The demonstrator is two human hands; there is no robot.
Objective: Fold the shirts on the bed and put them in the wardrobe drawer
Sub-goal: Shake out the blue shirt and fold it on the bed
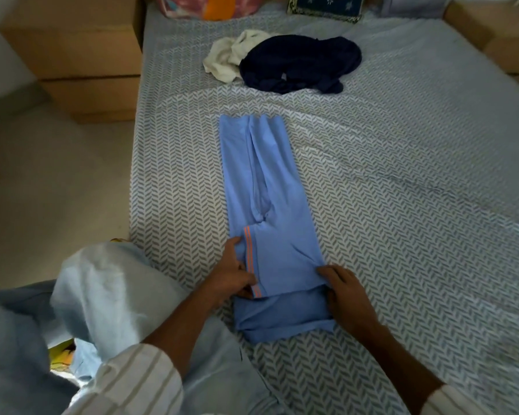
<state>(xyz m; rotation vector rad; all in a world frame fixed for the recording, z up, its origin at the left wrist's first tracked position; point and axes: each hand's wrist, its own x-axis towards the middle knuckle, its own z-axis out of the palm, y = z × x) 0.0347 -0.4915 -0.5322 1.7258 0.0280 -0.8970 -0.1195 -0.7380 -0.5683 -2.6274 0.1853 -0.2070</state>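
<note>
A light blue shirt [279, 205] lies on the bed [402, 175] folded into a long narrow strip, its orange-striped sleeve turned in near me. My left hand [232, 271] pinches the shirt's near left edge by the sleeve stripe. At the near right edge, my right hand [346, 298] grips the fabric with curled fingers. Farther up the bed, a crumpled navy shirt [300, 65] lies against a crumpled cream shirt [231, 56].
A wooden bedside unit [81, 55] stands left of the bed. Pillows [210, 6] and a dark patterned cushion [327, 6] sit at the head. Another wooden unit [498, 34] is at the far right. Pale blue cloth [102, 295] covers my knee at the bed's near left.
</note>
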